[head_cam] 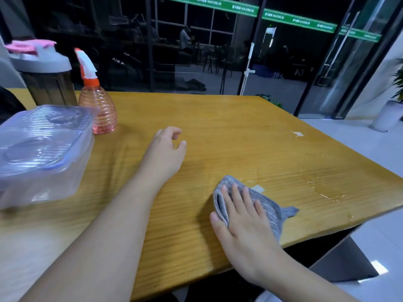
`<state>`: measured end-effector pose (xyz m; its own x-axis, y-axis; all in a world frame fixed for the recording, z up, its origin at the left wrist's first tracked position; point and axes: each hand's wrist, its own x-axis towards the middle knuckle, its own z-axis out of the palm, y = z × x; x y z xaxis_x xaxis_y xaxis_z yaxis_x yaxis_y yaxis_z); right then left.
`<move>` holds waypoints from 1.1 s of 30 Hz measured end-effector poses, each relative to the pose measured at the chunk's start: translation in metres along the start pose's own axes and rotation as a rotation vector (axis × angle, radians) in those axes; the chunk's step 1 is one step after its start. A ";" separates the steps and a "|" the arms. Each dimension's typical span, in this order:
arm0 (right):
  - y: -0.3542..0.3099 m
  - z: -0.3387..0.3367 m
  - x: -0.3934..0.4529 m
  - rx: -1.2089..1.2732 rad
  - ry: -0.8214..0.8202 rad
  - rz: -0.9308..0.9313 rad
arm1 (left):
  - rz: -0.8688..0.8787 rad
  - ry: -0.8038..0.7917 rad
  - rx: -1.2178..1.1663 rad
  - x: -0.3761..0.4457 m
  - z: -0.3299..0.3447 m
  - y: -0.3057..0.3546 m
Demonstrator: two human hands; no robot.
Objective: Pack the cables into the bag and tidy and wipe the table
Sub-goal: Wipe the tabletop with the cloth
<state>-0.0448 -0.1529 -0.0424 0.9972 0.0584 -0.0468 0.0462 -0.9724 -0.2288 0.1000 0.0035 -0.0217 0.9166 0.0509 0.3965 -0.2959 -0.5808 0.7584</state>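
The right hand point(242, 216) lies flat on a folded grey cloth point(265, 205) at the lower right of the frame, near the table's point(229, 138) right edge; its grip is spread, fingers straight and pressing the cloth down, the thumb off the cloth's left side. Just right of the cloth, wet streaks point(322, 190) shine on the wood. The left hand point(168, 153) hovers at the centre of the frame, its fingers loosely curled and holding nothing. At the left edge sits a clear plastic box point(41, 153) with its lid on. Behind it, in the upper left, a pink spray bottle point(98, 105) stands upright on the table, and further left a dark shaker point(45, 73) with a grey lid. A small white scrap point(298, 134) lies towards the right of the table.
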 end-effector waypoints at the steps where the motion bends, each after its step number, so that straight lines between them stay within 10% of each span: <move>1: -0.004 -0.001 -0.002 0.017 -0.025 -0.059 | -0.011 0.016 -0.004 0.001 -0.001 -0.001; 10: -0.052 -0.007 -0.018 0.056 -0.214 -0.412 | -0.111 0.155 -0.028 0.013 -0.021 -0.009; 13: -0.061 0.011 -0.017 -0.027 -0.052 -0.444 | -0.129 0.167 -0.058 0.013 -0.023 -0.010; 18: -0.054 0.033 -0.003 -0.066 0.137 -0.359 | -0.086 0.147 -0.023 0.011 -0.017 -0.010; 33: 0.007 -0.008 0.137 -0.147 -0.066 -0.037 | -0.108 0.067 -0.055 0.006 -0.006 -0.017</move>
<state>0.0924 -0.1538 -0.0423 0.9889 0.1047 -0.1056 0.0957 -0.9916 -0.0870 0.1091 0.0186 -0.0284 0.9245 0.1660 0.3431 -0.2121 -0.5237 0.8250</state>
